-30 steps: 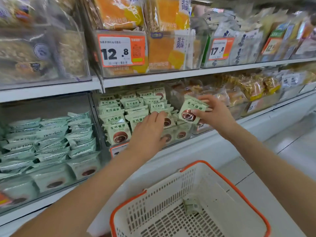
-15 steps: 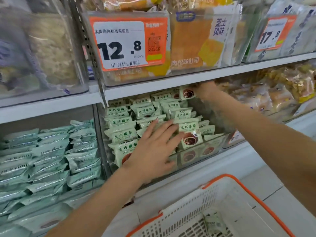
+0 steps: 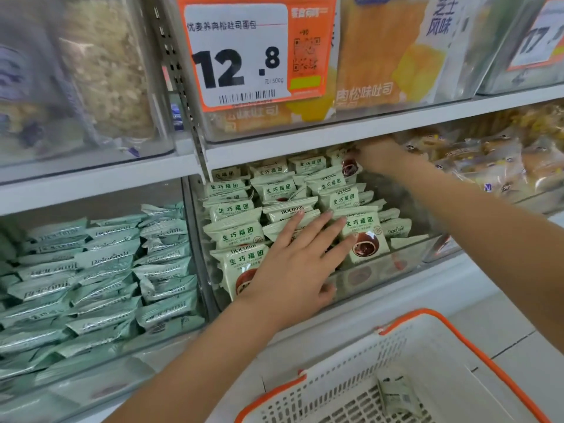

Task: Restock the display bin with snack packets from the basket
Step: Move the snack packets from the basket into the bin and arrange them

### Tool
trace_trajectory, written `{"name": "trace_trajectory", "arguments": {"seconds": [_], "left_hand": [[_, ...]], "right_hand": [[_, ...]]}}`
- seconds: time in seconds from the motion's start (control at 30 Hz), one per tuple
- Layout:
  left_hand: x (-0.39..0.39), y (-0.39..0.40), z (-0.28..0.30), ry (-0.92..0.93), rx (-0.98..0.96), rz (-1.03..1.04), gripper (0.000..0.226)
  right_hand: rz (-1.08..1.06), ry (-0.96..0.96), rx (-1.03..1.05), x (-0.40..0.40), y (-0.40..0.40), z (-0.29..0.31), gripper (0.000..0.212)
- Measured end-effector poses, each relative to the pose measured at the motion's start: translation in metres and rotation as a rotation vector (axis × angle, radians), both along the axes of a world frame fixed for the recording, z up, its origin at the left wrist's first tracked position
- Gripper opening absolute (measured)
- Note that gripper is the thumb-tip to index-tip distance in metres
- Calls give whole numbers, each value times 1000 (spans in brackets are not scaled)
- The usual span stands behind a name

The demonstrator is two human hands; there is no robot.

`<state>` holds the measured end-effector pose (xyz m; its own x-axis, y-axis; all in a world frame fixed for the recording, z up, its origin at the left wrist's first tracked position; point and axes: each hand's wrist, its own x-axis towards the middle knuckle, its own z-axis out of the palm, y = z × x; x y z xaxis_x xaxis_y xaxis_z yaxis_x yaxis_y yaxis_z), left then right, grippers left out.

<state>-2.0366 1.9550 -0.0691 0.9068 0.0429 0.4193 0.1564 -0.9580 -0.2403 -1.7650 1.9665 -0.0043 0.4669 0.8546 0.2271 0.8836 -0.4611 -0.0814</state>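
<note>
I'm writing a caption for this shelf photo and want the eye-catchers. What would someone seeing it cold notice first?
Probably the orange price tag reading 12.8, big at top centre. Below it, the left hand lies flat on the pale green snack packets in the clear display bin, while the right hand tucks one packet in at the back. The white, orange-rimmed basket sits bottom right.

I see white shop shelves (image 3: 351, 134) holding clear bins, an orange price tag (image 3: 256, 51) above, pale floor tiles (image 3: 518, 352) below.
</note>
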Motion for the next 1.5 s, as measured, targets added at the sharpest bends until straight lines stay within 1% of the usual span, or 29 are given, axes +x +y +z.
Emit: {"name": "trace_trajectory", "arguments": {"seconds": [0.1, 0.23, 0.33, 0.43, 0.47, 0.57, 0.7, 0.77, 0.83, 0.9, 0.97, 1.0, 1.03, 1.07, 1.13, 1.2, 1.27, 1.33, 1.37, 1.4, 1.43, 1.5], "left_hand": [[0, 0, 0, 8, -3, 1, 77], [1, 0, -1, 5, 6, 3, 75], [1, 0, -1, 8, 5, 6, 75], [2, 0, -1, 9, 10, 8, 74], [2, 0, -1, 9, 11, 6, 75], [1, 1, -2, 11, 18, 1, 74], [0, 1, 1, 11, 31, -21, 73], [-1, 0, 3, 8, 60, -47, 73], [-2, -6, 5, 9, 117, -78, 74], [-3, -21, 6, -19, 165, -114, 70], [-3, -38, 4, -41, 188, -182, 62], [-3, -47, -1, -33, 210, -213, 59], [-3, -55, -7, -13, 232, -239, 56], [-3, -62, -16, 15, 244, -266, 54], [-4, -74, -39, 93, 226, -315, 47], [-3, -88, -72, 205, 158, -351, 42], [-3, -108, -103, 344, 3, -367, 37], [-5, -126, -141, 578, -147, -283, 36], [-9, -133, -164, 725, -185, -221, 36], [-13, -139, -184, 825, -228, -172, 34], [-18, -143, -201, 893, -256, -130, 31], [-28, -145, -231, 1002, -343, -45, 27]], "right_hand": [[-16, -58, -4, -6, -2, -2, 27], [-6, -173, -83, -12, -9, 5, 34], [-34, -242, -78, -16, -13, 6, 32], [-42, -311, -38, -17, -16, 2, 42], [-46, -302, -41, -15, -16, 0, 47], [-103, -183, -39, -14, -25, -3, 52], [-94, -155, 40, -22, -46, -7, 53], [-95, -119, 129, -29, -64, -12, 52], [-67, -71, 293, -45, -91, -19, 47], [-31, 45, 585, -70, -128, -29, 43], [-67, 132, 935, -100, -168, -48, 38], [-109, 174, 1053, -112, -186, -63, 35], [-151, 238, 1114, -123, -202, -81, 34], [-200, 307, 1120, -132, -216, -101, 36], [-311, 412, 1008, -145, -241, -147, 40], [-412, 500, 772, -156, -267, -202, 37], [-468, 602, 465, -167, -289, -261, 38], [-486, 680, 92, -177, -307, -312, 38], [-482, 719, -119, -185, -315, -332, 38], [-464, 770, -309, -193, -322, -351, 44], [-440, 833, -461, -200, -327, -366, 56], [-396, 910, -656, -216, -334, -390, 79]]}}
